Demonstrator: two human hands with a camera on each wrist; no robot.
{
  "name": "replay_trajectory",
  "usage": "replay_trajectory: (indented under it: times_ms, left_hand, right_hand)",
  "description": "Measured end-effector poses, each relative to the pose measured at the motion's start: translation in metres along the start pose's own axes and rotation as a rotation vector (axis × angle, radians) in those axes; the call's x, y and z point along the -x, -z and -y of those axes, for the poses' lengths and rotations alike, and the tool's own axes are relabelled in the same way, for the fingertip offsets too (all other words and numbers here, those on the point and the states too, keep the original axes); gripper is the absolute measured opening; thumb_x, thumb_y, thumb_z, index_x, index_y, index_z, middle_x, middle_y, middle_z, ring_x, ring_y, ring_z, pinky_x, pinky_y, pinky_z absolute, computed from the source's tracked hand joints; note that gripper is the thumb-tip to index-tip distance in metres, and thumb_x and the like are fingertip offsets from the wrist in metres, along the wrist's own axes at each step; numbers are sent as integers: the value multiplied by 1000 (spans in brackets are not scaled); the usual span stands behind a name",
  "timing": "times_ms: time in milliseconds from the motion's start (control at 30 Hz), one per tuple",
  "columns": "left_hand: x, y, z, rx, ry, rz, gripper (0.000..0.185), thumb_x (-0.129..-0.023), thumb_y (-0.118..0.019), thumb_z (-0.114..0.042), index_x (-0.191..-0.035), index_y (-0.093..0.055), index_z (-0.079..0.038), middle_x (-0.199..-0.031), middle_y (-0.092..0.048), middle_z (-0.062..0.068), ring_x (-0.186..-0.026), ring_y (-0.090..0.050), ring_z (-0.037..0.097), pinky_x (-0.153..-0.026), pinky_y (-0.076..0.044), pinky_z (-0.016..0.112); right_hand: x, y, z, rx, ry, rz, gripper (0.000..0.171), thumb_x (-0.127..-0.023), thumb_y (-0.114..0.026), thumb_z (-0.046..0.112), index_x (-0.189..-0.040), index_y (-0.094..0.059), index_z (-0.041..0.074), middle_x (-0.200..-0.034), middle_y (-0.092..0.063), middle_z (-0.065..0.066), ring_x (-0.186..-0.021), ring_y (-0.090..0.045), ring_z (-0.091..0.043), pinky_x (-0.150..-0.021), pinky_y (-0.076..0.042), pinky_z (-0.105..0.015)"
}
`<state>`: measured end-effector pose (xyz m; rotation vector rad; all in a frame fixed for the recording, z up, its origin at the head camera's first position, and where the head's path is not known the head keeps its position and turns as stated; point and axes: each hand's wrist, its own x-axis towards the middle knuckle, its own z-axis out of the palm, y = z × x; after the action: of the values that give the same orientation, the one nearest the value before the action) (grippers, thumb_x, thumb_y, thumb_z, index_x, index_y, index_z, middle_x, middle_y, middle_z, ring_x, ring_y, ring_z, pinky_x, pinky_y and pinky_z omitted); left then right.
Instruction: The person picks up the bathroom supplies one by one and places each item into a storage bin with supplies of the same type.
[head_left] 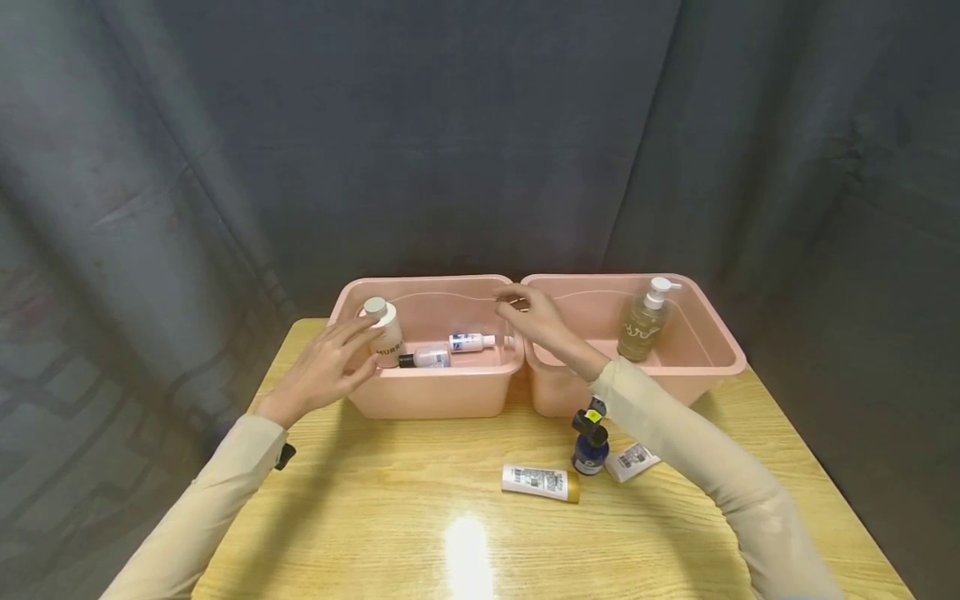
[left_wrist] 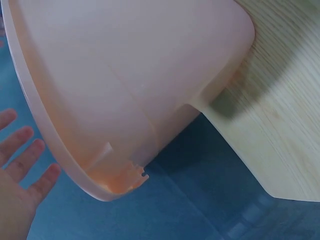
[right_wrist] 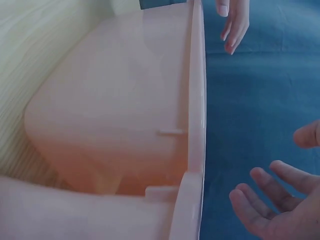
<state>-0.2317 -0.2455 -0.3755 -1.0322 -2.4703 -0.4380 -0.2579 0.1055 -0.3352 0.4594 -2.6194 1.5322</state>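
My left hand hovers at the front left of the left pink bin, fingers spread and fingertips overlapping a white bottle with a pale cap. In the left wrist view the same hand is empty beside the bin's rim. My right hand is over the adjoining rims of the two bins. Its fingers are loosely bent in the right wrist view, with nothing between them. Inside the left bin lie a small black-capped bottle and a small white-and-blue bottle.
A pump bottle stands in the right pink bin. In front, on the wooden table, are a white tube with a gold cap, a dark blue bottle and another pale tube. Dark curtains hang behind.
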Motion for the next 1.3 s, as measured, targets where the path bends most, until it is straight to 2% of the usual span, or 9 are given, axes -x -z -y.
replay_trajectory:
  times_ms: [300, 533, 767, 1067, 1300]
  left_hand:
    - [1, -2, -6, 15, -51, -25, 47, -91, -62, -22, -133, -60, -2, -140, -54, 17, -131, -47, 37, -106, -36, 56]
    - [0, -3, -10, 17, -88, -47, 49, -85, -69, -17, -132, -62, -4, -136, -57, 17, -127, -50, 37, -104, -38, 55]
    - [-1, -3, -15, 19, -93, -44, 46, -89, -66, -22, -132, -62, -4, -135, -58, 15, -126, -51, 37, -105, -38, 56]
    - [-1, -4, -21, 43, -112, -41, 45, -96, -60, -28, -133, -61, -3, -138, -56, 15, -128, -51, 36, -103, -38, 58]
    - [-4, -8, -27, 65, -157, -66, 45, -94, -60, -25, -132, -61, -1, -136, -57, 17, -125, -53, 35, -102, -40, 56]
  right_hand:
    - [5, 9, -12, 35, 56, -34, 29, -94, -63, 7, -121, -66, -4, -118, -67, -19, -105, -64, -32, -95, -50, -40]
    - [11, 15, -18, 63, 73, -35, 33, -94, -63, 5, -124, -63, -7, -119, -66, -22, -108, -63, -36, -97, -49, -47]
    - [13, 20, -24, 54, 98, -30, 35, -93, -64, 6, -125, -62, -9, -121, -64, -25, -110, -61, -39, -98, -48, -50]
    - [18, 30, -36, 95, 187, -40, 36, -93, -65, 6, -125, -62, -10, -123, -63, -24, -110, -61, -38, -98, -48, -49]
    - [21, 36, -44, 145, 224, -33, 35, -92, -65, 6, -124, -62, -8, -123, -62, -24, -110, -61, -37, -96, -49, -49]
